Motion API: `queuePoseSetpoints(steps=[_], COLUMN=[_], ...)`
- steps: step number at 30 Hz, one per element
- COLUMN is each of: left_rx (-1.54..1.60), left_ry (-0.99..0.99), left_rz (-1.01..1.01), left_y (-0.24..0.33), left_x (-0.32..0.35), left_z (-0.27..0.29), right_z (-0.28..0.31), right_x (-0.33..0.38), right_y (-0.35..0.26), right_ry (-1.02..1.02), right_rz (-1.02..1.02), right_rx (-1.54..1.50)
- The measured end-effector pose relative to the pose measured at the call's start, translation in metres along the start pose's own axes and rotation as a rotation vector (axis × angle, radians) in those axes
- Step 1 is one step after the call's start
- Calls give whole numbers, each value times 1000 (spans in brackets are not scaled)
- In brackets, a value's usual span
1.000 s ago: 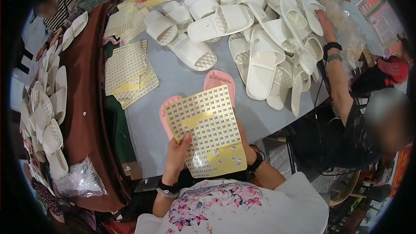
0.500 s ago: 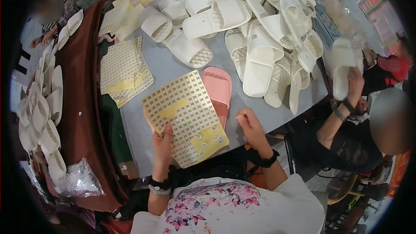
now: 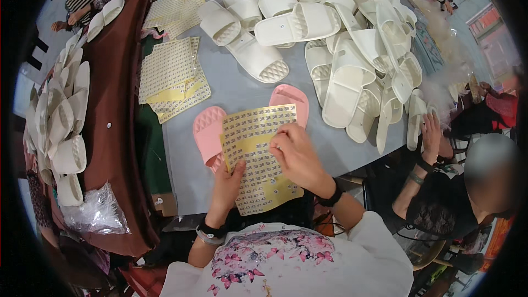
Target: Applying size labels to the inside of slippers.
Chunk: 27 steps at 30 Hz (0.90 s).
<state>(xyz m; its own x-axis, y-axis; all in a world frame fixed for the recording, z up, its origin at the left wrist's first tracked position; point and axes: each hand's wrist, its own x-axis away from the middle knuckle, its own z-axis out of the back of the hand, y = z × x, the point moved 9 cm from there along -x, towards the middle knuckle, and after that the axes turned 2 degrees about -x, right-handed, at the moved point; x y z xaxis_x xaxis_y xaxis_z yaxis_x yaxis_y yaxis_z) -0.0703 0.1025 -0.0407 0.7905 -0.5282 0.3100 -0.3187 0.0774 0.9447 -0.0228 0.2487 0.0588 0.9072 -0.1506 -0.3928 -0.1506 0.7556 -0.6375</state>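
My left hand (image 3: 227, 191) grips a yellow sheet of small white number stickers (image 3: 258, 165) by its lower left edge, thumb on top. Part of the sheet is bare where stickers are gone, and a few loose ones sit askew near its lower right. Over the sheet's upper right, my right hand (image 3: 297, 155) is closed in a pinch against the surface. Whatever is between those fingertips is too small to make out. Behind the sheet lie two pink slippers, the left slipper (image 3: 208, 132) and the right slipper (image 3: 290, 97), both partly covered by it.
A big heap of white slippers (image 3: 346, 91) covers the table's far right. More sticker sheets (image 3: 169, 74) lie at the left. Beyond them, a brown-covered surface (image 3: 110, 132) carries white slippers (image 3: 69, 126) and clear plastic (image 3: 99, 214). At right, a co-worker's hand (image 3: 432, 135) touches a white slipper.
My right hand has moved left onto the sticker sheet. The sheet has shifted right and turned more upright, uncovering the left pink slipper. The co-worker's white slipper has come down beside the heap.
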Motion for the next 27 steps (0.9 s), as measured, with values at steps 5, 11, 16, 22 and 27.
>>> queuePoseSetpoints(steps=[5,11,16,22,27], left_rx=[37,80,172,248,255], left_ry=[-12,-57,-80,103,125], left_rz=[101,94,139,21,100], left_y=[-7,-13,-15,2,-1], left_x=[2,0,2,2,5], left_z=[-4,0,-2,21,41], right_z=[-32,-42,-23,16,37], right_x=[-13,-16,-23,-20,-8], right_y=[0,3,3,-4,23], right_ry=[-50,-60,39,158,208], right_rz=[35,14,-96,-23,-214], right_rx=[43,23,60,67,-85])
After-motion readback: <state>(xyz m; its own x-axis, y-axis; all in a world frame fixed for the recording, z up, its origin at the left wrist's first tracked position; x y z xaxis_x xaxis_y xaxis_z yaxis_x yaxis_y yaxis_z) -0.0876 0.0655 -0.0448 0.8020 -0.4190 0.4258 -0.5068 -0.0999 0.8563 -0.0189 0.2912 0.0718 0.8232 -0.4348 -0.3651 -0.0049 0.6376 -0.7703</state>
